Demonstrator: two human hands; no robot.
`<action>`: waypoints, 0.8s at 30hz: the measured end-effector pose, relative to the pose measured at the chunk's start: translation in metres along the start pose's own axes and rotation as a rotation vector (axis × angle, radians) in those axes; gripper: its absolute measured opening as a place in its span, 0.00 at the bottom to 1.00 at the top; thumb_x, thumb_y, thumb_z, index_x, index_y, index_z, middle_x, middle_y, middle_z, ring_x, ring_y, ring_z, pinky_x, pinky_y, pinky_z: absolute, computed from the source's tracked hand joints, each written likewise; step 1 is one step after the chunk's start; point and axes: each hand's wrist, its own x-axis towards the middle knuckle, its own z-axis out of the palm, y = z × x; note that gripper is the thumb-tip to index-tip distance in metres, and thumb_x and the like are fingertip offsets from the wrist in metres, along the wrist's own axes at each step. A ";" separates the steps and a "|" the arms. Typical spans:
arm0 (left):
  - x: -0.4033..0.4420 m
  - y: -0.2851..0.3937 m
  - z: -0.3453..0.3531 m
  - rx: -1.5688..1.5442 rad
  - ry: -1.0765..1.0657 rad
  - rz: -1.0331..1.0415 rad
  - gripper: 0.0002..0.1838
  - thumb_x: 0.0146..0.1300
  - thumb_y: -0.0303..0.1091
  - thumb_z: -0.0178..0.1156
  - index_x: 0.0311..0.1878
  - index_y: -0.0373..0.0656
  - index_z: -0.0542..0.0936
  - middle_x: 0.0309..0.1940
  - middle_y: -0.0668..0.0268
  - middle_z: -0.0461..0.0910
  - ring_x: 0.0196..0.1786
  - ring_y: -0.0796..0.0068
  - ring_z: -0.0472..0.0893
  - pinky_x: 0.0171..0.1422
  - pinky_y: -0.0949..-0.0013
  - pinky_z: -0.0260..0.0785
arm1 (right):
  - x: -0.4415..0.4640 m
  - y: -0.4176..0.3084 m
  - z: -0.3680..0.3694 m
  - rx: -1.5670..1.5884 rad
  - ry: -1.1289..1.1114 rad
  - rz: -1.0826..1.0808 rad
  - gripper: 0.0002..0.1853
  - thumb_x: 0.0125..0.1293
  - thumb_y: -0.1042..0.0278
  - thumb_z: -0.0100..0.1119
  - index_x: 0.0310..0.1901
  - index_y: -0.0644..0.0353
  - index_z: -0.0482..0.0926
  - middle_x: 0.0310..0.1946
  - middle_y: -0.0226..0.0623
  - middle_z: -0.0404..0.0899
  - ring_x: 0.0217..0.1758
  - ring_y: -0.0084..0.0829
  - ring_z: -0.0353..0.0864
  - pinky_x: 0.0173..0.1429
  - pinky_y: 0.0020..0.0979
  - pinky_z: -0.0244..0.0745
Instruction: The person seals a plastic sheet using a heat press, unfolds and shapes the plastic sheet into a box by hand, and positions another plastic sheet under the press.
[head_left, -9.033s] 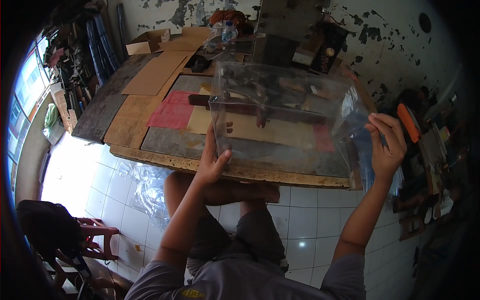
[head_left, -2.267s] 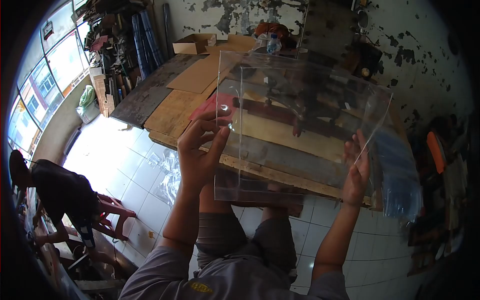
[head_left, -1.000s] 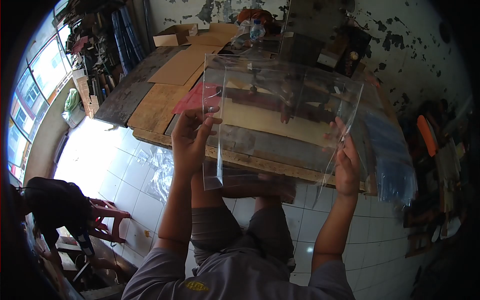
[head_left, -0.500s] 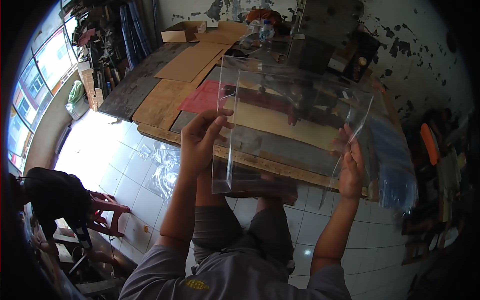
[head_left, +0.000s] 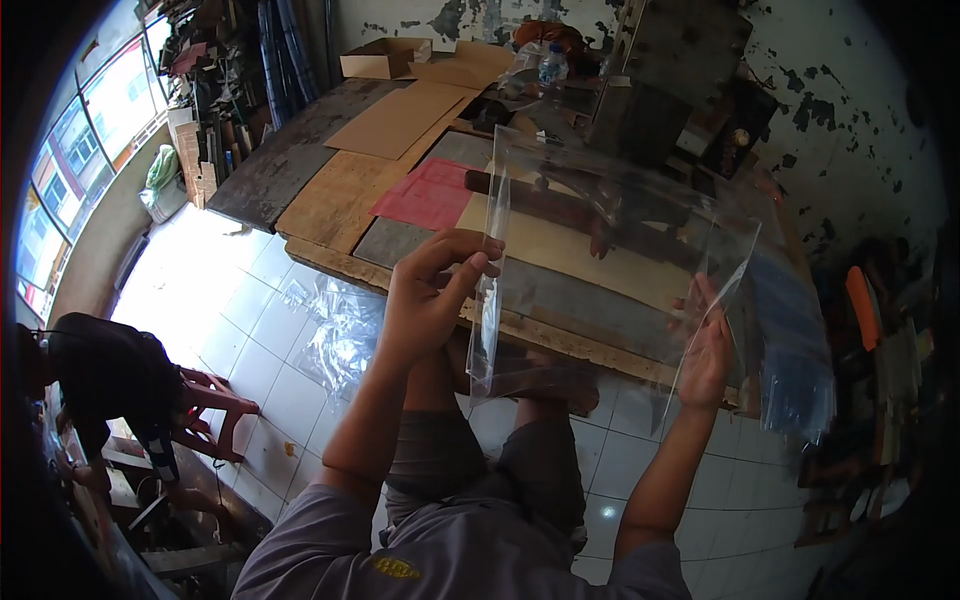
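Observation:
A clear plastic sheet [head_left: 487, 325] with folded-up side flaps is held in the air over the table's front edge. My left hand [head_left: 425, 295] pinches its left flap between thumb and fingers. At the opposite side, my right hand [head_left: 708, 355] grips the right flap, some of its fingers seen through the plastic. Behind the sheet, a red sheet [head_left: 425, 192] and a cream strip [head_left: 590, 258] lie on the grey table surface. A dark reddish bar [head_left: 485, 182] of the machine runs above the strip.
A machine [head_left: 665, 75] stands at the table's back. Cardboard pieces [head_left: 395, 120] and an open box [head_left: 385, 60] lie at the back left. Stacked bluish plastic sheets [head_left: 795, 350] hang off the right side. A person [head_left: 110, 380] is near a red stool [head_left: 215, 410] at left.
My left hand and the sheet's left flap have moved right, nearer my right hand. The flap now appears narrower and turned more edge-on. The view has shifted slightly.

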 end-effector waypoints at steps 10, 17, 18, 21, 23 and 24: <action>-0.041 0.013 -0.025 -0.080 0.175 0.105 0.14 0.72 0.36 0.68 0.48 0.34 0.81 0.62 0.52 0.80 0.63 0.62 0.84 0.59 0.61 0.82 | -0.062 0.004 0.006 0.143 -0.152 -0.084 0.60 0.58 0.37 0.77 0.79 0.76 0.60 0.70 0.51 0.72 0.63 0.41 0.79 0.62 0.41 0.77; -0.132 0.010 -0.095 -0.106 0.334 -0.006 0.31 0.66 0.38 0.74 0.65 0.36 0.70 0.61 0.48 0.78 0.59 0.55 0.85 0.52 0.59 0.84 | -0.143 0.021 0.035 0.245 -0.307 -0.045 0.59 0.51 0.47 0.85 0.79 0.68 0.62 0.64 0.53 0.75 0.61 0.50 0.81 0.61 0.51 0.81; -0.142 0.008 -0.103 -0.096 0.361 0.014 0.39 0.66 0.34 0.75 0.74 0.38 0.64 0.58 0.51 0.79 0.52 0.59 0.86 0.48 0.61 0.84 | -0.151 0.021 0.045 0.245 -0.312 -0.016 0.59 0.51 0.48 0.86 0.78 0.67 0.62 0.63 0.54 0.75 0.61 0.51 0.81 0.61 0.51 0.81; -0.163 0.017 -0.121 0.016 0.470 0.038 0.37 0.67 0.28 0.73 0.74 0.39 0.64 0.54 0.54 0.78 0.48 0.63 0.85 0.46 0.64 0.84 | -0.169 0.026 0.072 0.297 -0.346 0.040 0.58 0.50 0.48 0.86 0.77 0.68 0.63 0.62 0.56 0.74 0.61 0.50 0.81 0.61 0.51 0.81; -0.172 0.025 -0.141 0.179 0.485 0.033 0.23 0.65 0.19 0.69 0.61 0.37 0.76 0.46 0.59 0.76 0.45 0.69 0.83 0.43 0.69 0.83 | -0.174 0.024 0.095 0.309 -0.371 0.050 0.55 0.53 0.46 0.84 0.76 0.65 0.65 0.64 0.57 0.72 0.61 0.51 0.81 0.62 0.53 0.81; -0.178 0.027 -0.163 0.284 0.426 0.049 0.19 0.64 0.17 0.69 0.57 0.37 0.79 0.45 0.60 0.75 0.44 0.70 0.83 0.43 0.70 0.83 | -0.174 0.028 0.102 0.294 -0.421 0.050 0.55 0.54 0.46 0.84 0.77 0.65 0.65 0.65 0.57 0.72 0.61 0.52 0.81 0.62 0.53 0.80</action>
